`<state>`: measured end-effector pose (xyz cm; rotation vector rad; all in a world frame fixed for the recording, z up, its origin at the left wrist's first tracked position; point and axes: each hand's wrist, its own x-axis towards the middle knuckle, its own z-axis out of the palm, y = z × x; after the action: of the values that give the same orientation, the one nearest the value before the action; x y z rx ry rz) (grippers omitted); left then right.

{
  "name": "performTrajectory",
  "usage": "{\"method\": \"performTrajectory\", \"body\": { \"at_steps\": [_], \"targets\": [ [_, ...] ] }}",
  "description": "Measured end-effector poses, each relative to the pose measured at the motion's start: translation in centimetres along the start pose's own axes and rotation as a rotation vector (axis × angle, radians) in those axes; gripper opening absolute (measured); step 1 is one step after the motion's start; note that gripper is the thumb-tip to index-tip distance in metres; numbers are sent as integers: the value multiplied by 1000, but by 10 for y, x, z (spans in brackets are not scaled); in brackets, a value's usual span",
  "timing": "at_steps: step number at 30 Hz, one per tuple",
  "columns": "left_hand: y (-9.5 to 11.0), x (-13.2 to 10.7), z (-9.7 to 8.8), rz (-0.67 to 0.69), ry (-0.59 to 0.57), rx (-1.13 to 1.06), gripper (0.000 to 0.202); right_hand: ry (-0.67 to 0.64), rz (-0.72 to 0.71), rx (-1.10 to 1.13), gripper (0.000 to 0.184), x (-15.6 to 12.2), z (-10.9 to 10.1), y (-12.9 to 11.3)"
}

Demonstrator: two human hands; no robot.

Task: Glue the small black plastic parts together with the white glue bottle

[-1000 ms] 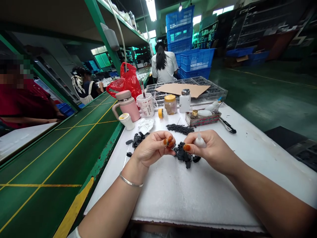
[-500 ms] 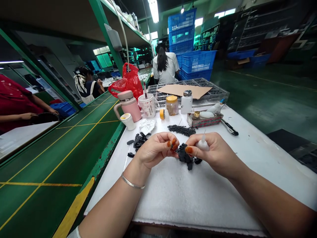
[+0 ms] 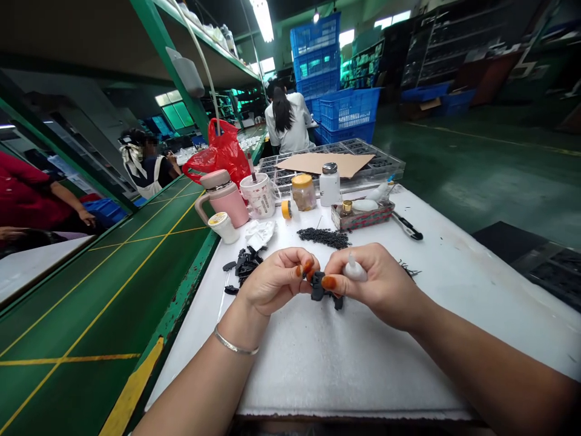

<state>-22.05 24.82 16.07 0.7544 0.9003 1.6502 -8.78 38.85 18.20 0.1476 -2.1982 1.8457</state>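
Observation:
My left hand (image 3: 276, 278) is closed in a pinch, its fingertips at a small black part (image 3: 318, 286). What else sits between those fingertips is too small to make out. My right hand (image 3: 374, 278) curls round a small white squeeze bottle (image 3: 354, 270) with a narrow tip pointing up. The thumb and forefinger of that hand also close at the black part, close to the left fingertips. More black pieces (image 3: 338, 301) lie on the white table just beneath the hands. Beyond them spreads a heap of tiny black parts (image 3: 323, 237).
Black pieces (image 3: 245, 264) lie left of my hands by a crumpled white wrapper (image 3: 259, 234). Behind stand a pink mug (image 3: 227, 203), a yellow-lidded jar (image 3: 303, 192), a white bottle (image 3: 330, 184) and a small box (image 3: 363, 215). A cutter knife (image 3: 407, 226) lies right. Co-workers sit farther off.
My hands have drawn together at the black part, the right moving left toward the left one. The view has shifted slightly, and thin dark bits now show beside my right hand.

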Motion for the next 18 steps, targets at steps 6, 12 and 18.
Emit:
{"method": "performTrajectory", "body": {
  "at_steps": [6,12,18],
  "targets": [
    [-2,0,1,-35,14,33,22,-10,-36,-4,32,0,-1,1],
    [0,0,3,-40,-5,32,22,-9,-5,-26,35,-1,-1,1],
    [1,1,4,-42,14,28,24,-21,11,-12,36,1,0,2]
  ]
}}
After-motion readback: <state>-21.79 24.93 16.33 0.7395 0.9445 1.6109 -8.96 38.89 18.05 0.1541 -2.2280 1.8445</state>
